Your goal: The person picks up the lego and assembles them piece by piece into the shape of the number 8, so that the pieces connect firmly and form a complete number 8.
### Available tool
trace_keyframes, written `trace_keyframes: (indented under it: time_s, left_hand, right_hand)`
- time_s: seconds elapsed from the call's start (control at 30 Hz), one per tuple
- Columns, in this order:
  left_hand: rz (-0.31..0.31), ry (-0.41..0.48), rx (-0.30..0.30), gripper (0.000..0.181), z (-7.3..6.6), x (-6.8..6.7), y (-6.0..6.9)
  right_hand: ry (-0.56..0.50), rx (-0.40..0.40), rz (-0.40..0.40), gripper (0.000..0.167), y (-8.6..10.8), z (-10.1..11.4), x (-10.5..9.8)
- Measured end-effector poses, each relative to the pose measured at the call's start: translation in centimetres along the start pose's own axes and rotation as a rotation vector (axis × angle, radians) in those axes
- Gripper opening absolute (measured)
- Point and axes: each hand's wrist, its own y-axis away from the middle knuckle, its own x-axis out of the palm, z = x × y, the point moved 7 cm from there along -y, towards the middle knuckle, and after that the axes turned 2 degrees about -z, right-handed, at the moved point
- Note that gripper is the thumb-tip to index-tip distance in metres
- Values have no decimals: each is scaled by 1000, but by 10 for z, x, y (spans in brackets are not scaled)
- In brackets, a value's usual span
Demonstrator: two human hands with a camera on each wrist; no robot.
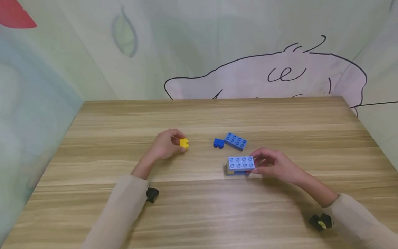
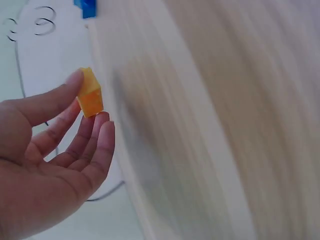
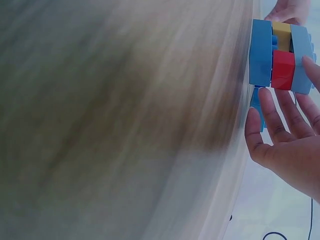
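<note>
Over the desk (image 1: 186, 214), the left hand (image 1: 166, 144) pinches the yellow brick (image 1: 183, 143), likely light and stiff, best held by its flat sides, while whether the right hand (image 1: 276, 166) grips the brick stack (image 1: 241, 163) is unclear.

Right of centre, a short brick (image 1: 219, 142) and longer brick (image 1: 235, 141) are lying behind a brick stack (image 1: 240, 163); left of centre, the left hand (image 1: 168, 144) is holding another brick (image 1: 183, 143).

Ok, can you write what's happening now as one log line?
left hand: pinches yellow brick | right hand: holds brick stack at one end | table: dark blue brick beside longer blue brick
</note>
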Motion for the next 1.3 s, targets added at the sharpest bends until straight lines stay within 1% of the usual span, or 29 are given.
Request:
trace_keyframes:
  time_s: [0.13,0.27,0.33,0.43,0.6,0.67,0.77,0.9,1.1,1.3]
  left_hand:
    - [-18,108,37,38,-15,7,8]
    - [-19,205,98,41,-37,21,17]
    - [-17,224,132,42,-48,29,22]
    - [-17,232,167,40,-64,42,28]
    - [10,287,223,36,-84,61,37]
    - [25,305,227,36,-90,67,40]
    - [44,309,220,35,-96,74,42]
    - [54,294,221,34,-99,81,42]
    - [62,260,232,34,-99,85,42]
    - [65,254,243,35,-97,87,42]
  right_hand:
    - [1,-2,-1,35,0,0,0]
    - [3,-3,-2,35,1,0,0]
    - [2,-4,-2,35,1,-1,0]
    - [3,-3,-2,35,1,-1,0]
    - [7,-11,-2,34,0,-2,0]
    - [10,-16,0,34,0,-2,0]
    - [5,-31,2,34,0,-1,0]
    - [1,-37,4,34,0,0,1]
    - [-7,-35,8,34,0,0,1]
    - [-9,-22,7,34,0,-2,1]
